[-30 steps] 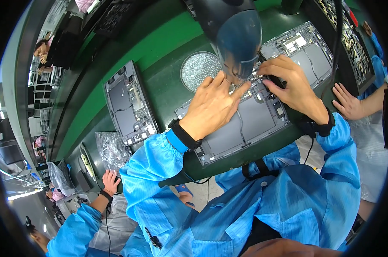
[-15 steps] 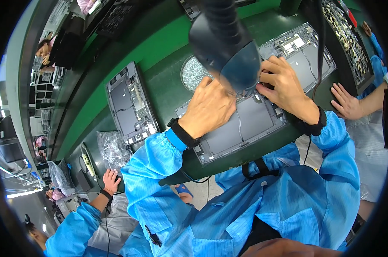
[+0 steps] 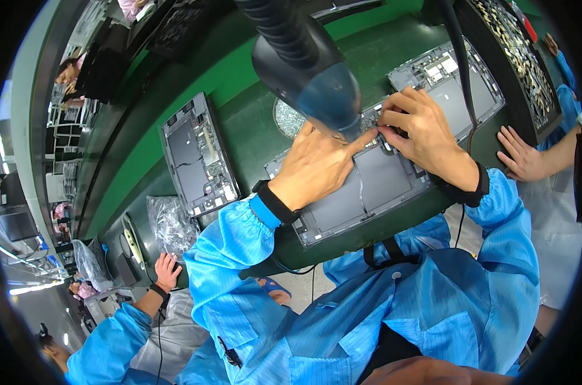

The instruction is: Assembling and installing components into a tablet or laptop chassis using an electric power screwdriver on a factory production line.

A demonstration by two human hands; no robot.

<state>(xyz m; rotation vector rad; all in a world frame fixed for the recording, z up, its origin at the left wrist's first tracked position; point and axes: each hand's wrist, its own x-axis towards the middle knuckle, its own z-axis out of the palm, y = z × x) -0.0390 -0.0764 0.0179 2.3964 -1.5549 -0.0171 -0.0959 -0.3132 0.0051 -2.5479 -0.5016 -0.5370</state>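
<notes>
The nozzle (image 3: 310, 77) has been shifted toward 9 o'clock, baring more chassis (image 3: 387, 179); left hand (image 3: 316, 160) pointed, right hand (image 3: 424, 131) narrowed (grips cannot be told).

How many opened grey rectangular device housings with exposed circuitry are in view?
3 clearly visible: left housing, middle housing under the left hand and right hand, right housing. A partly hidden dark flat object at the top edge may be another.

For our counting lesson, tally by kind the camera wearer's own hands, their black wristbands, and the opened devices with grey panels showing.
Hands: 2
Black wristbands: 2
Opened devices: 3
Total: 7
</notes>
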